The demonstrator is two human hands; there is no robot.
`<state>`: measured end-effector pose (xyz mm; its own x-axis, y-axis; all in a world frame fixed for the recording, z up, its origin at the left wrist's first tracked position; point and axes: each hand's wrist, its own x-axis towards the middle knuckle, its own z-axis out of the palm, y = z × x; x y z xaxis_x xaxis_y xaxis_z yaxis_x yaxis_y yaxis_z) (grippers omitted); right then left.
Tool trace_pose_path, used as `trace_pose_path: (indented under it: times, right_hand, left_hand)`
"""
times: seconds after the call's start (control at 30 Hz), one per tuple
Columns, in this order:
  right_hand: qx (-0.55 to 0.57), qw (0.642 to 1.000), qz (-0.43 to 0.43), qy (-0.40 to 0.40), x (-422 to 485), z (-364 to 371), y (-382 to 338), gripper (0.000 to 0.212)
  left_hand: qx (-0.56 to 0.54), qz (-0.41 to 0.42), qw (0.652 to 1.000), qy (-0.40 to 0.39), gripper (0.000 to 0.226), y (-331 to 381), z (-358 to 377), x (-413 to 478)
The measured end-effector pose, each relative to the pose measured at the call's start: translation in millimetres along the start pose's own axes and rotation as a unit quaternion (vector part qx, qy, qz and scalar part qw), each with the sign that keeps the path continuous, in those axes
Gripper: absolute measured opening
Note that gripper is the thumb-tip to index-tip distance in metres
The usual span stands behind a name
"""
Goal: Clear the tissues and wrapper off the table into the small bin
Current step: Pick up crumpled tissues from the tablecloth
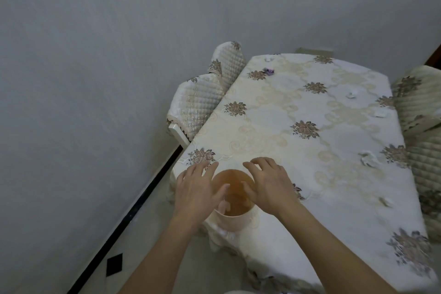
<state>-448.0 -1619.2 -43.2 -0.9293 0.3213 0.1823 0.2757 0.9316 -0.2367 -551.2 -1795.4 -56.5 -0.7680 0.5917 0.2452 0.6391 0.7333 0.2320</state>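
**Two hands at the little bin**

Both bare arms reach forward from the bottom of the view. Left hand [198, 188] has its fingers spread wide, palm down, on the left side of the small bin [232, 203]. Right hand [267, 186] is spread too, with fingers a bit curled, on the bin's right side. Both thumbs point in over the bin's round mouth. Neither hand is holding anything, and I cannot tell if they touch the rim.

That bin is pale outside and brown inside, and it stands at the near left corner of the table [310, 234].

Farther out, small white tissues lie well apart on the cloth: one [368, 159] near the right edge, one [350, 95] farther back. A tiny purple wrapper [269, 70] sits near the far left side.

A cream tablecloth [274, 114] with brown flowers covers the table. Quilted chairs [202, 100] stand at the left, against a plain grey wall [119, 55].
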Motion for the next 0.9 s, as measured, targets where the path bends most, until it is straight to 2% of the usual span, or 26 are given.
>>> trace_pose_path:
  times: [0.17, 0.4, 0.67, 0.9]
  right_hand:
    - [0.000, 0.999, -0.003, 0.032, 16, -10, 3, 0.046]
    - [0.000, 0.998, 0.051, 0.047, 7, -28, 31, 0.046]
    - [-0.036, 0.973, 0.212, 0.078, -51, -47, 80, 0.048]
    - [-0.075, 0.915, 0.374, 0.133, -146, -66, 91, 0.045]
  left_hand:
    - [-0.013, 0.003, 1.000, 0.000, 0.064, 12, -12, 11]
    - [-0.035, 0.040, 0.999, 0.001, 0.058, 43, -12, 41]
    - [-0.087, 0.178, 0.979, -0.038, 0.055, 101, 16, 61]
    - [-0.148, 0.323, 0.931, -0.088, 0.057, 158, 42, 52]
